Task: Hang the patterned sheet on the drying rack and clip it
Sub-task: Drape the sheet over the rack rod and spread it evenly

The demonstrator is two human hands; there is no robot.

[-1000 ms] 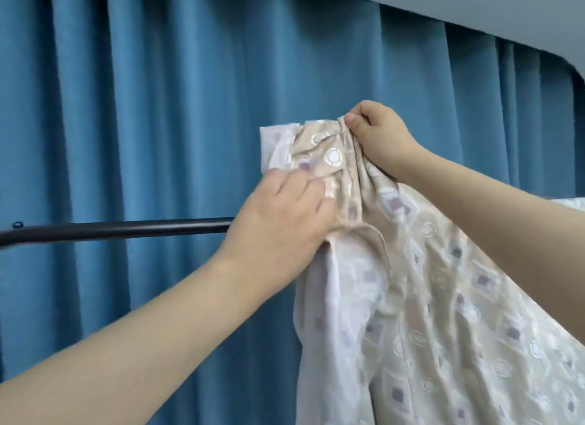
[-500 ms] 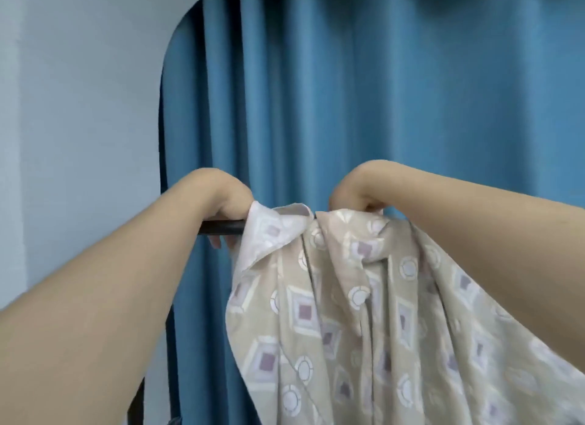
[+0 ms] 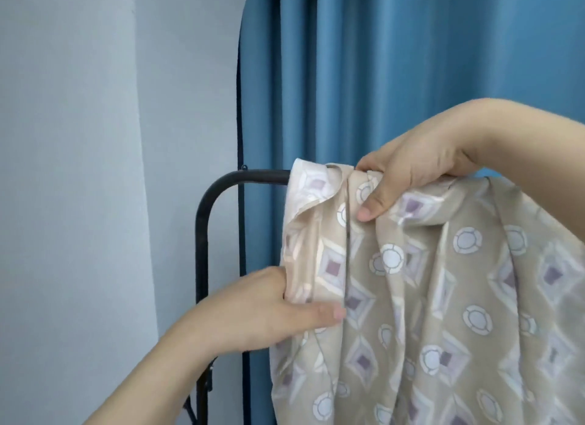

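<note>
The beige patterned sheet (image 3: 427, 298), printed with white circles and purple diamonds, hangs over the top bar of the black drying rack (image 3: 253, 175) near its rounded left corner. My right hand (image 3: 408, 177) grips the bunched sheet on top of the bar, thumb pressing the front of the fabric. Lower down, my left hand (image 3: 269, 310) pinches the sheet's left hanging edge between thumb and fingers. No clip is in view.
A blue pleated curtain (image 3: 395, 76) hangs right behind the rack. A pale grey wall (image 3: 79, 171) fills the left side. The rack's left upright (image 3: 202, 266) runs down beside my left forearm.
The sheet now lies spread over the bar. My left hand has dropped from the bar to the hanging left edge. My right hand has shifted its grip to the top of the bar.
</note>
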